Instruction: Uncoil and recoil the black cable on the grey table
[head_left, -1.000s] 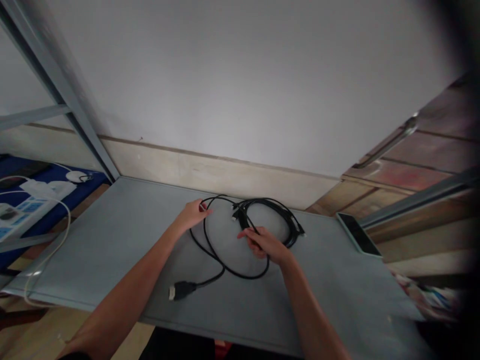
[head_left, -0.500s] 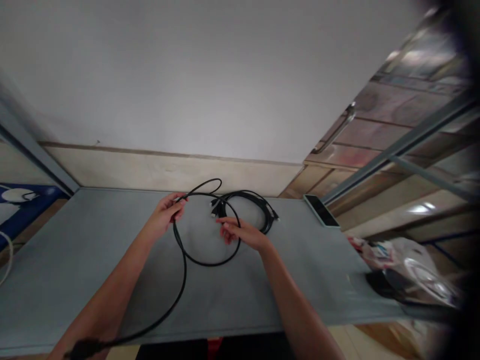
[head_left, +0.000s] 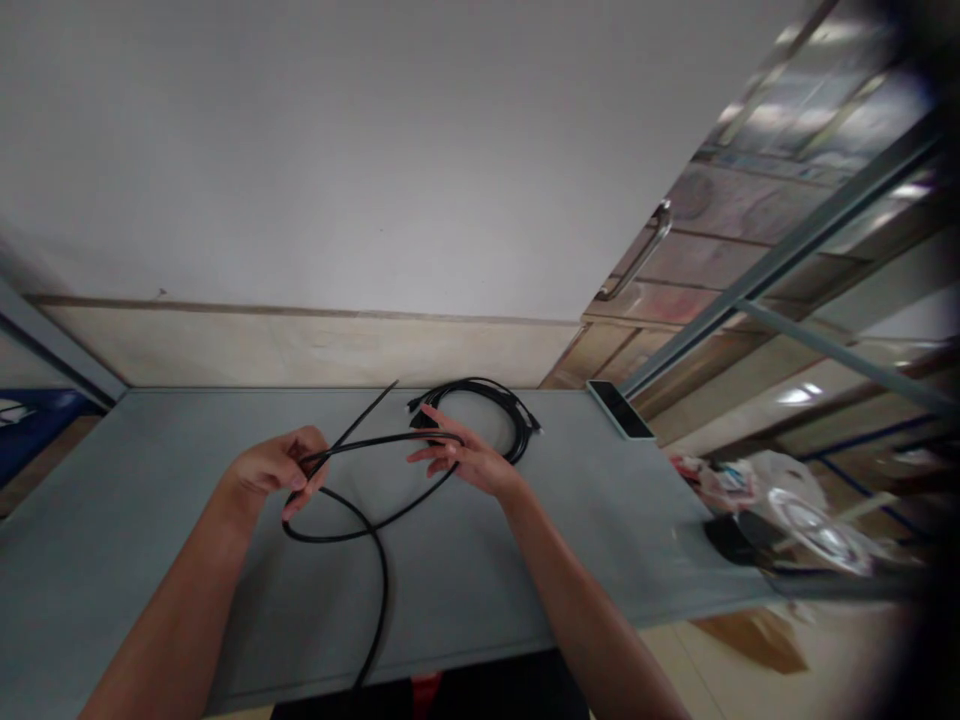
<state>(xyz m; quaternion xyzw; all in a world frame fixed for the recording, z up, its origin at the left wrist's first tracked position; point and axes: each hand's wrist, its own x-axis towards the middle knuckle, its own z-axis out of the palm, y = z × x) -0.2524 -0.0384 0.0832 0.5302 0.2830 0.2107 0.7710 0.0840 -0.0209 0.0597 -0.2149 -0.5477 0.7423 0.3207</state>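
My left hand (head_left: 274, 470) grips a thin black cable (head_left: 352, 534) between thumb and fingers, with a straight stretch poking up and to the right from the grip. A loop of the cable hangs below that hand on the grey table top (head_left: 150, 600), and one length runs off the table's front edge, its plug hidden. My right hand (head_left: 465, 460) has its fingers spread, and the cable crosses just at the fingertips. Behind those fingers lies a coiled bundle of black cable (head_left: 487, 392) with small connector ends (head_left: 414, 405).
A black phone (head_left: 619, 410) lies at the table's far right corner. Farther right are a crumpled plastic bag (head_left: 780, 480) and a black object (head_left: 727, 540). A metal shelf frame (head_left: 780, 240) crosses the right side, a white wall stands behind, and a blue surface shows far left.
My left hand has lifted the cable and gathered a stretch of it. The loop has narrowed, and the view has swung left and tilted, moving the table and phone in the frame.
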